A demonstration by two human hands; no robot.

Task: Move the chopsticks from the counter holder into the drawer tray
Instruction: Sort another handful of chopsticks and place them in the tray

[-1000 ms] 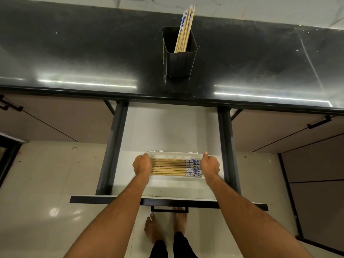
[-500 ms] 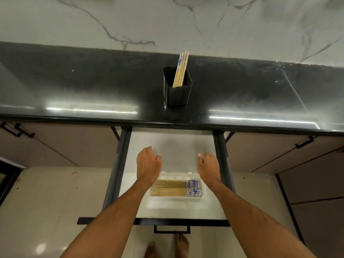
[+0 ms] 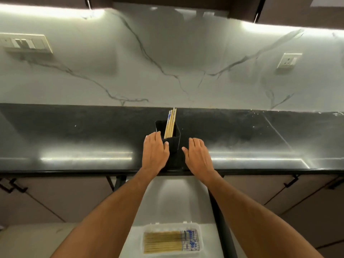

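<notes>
Two bare forearms come up from the lower edge of the frame, one from the lower left and one from the lower right, each ending in a bare hand near the frame's centre. No sleeve, cuff, watch, band or glove shows anywhere along them; the arms are uncovered from the bottom edge to the fingertips. The left hand [image 3: 155,152] shows its back, with knuckles and tendons faintly ridged and short, plain nails. The right hand [image 3: 197,155] also shows its back, with the same short, unpainted nails. Fine hair lies along both forearms. No rings show on the fingers that can be seen.
</notes>
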